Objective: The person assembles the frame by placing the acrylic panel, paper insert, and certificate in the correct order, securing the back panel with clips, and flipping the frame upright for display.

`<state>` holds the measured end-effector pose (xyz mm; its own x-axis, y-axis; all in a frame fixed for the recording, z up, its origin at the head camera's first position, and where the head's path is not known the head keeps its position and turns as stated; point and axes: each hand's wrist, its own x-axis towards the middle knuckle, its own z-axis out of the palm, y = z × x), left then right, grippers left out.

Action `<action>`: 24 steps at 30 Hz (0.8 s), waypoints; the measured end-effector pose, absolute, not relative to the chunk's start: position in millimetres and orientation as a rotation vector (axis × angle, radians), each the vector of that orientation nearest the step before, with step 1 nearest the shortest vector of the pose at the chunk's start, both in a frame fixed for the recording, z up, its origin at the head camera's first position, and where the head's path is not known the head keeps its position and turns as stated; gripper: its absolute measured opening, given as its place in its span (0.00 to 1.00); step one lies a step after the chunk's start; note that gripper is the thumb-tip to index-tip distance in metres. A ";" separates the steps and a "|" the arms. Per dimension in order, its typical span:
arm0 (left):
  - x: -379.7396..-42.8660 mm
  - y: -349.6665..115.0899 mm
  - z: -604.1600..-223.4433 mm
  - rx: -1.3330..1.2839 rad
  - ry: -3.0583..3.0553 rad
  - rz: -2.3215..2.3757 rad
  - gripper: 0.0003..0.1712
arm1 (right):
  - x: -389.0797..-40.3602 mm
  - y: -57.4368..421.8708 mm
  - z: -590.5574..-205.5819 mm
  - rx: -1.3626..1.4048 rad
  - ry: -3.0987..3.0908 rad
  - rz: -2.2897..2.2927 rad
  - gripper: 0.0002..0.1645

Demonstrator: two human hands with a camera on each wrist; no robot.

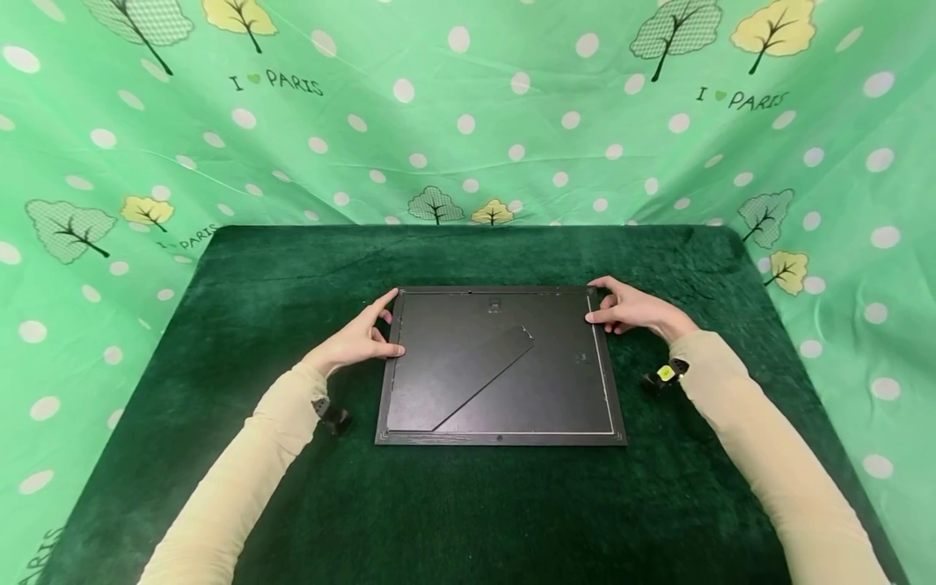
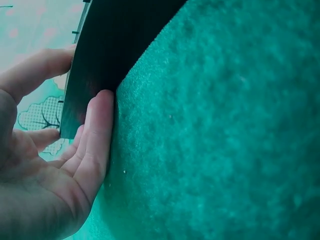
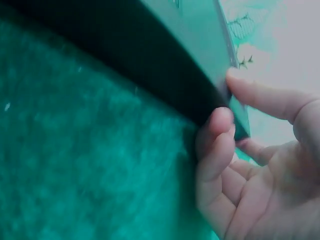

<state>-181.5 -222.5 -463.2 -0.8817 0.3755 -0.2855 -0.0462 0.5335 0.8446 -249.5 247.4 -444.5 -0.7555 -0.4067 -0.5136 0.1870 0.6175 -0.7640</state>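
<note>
A black picture frame point(image 1: 453, 374) lies back side up on the dark green cloth, its stand leg point(image 1: 486, 366) folded flat against the backing. My left hand point(image 1: 360, 335) holds its left edge near the far corner, thumb on top and index finger reaching to the corner. In the left wrist view, other fingers point(image 2: 100, 117) press against the frame's side point(image 2: 80, 95), low by the cloth. With thumb on top, my right hand point(image 1: 634, 309) grips the far right corner. In the right wrist view, curled fingers point(image 3: 217, 150) touch the frame's side point(image 3: 200, 85); its front is hidden.
Dark green plush cloth point(image 1: 468, 512) covers the table. A light green curtain point(image 1: 468, 162) with white dots and printed trees stands behind the table and along both sides. Small dark devices, such as the one at the right wrist point(image 1: 661, 375), sit beneath both sleeves.
</note>
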 end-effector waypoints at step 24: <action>-175.6 -219.9 -460.2 0.260 2.350 1.322 0.60 | -227.9 231.6 -427.5 -0.217 2.264 -1.105 0.43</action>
<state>-175.6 -219.9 -460.2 -0.8901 0.3639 -0.2746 -0.0457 0.5281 0.8479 -227.9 231.6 -427.5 -0.8044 -0.3912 -0.4470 0.1116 0.6397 -0.7605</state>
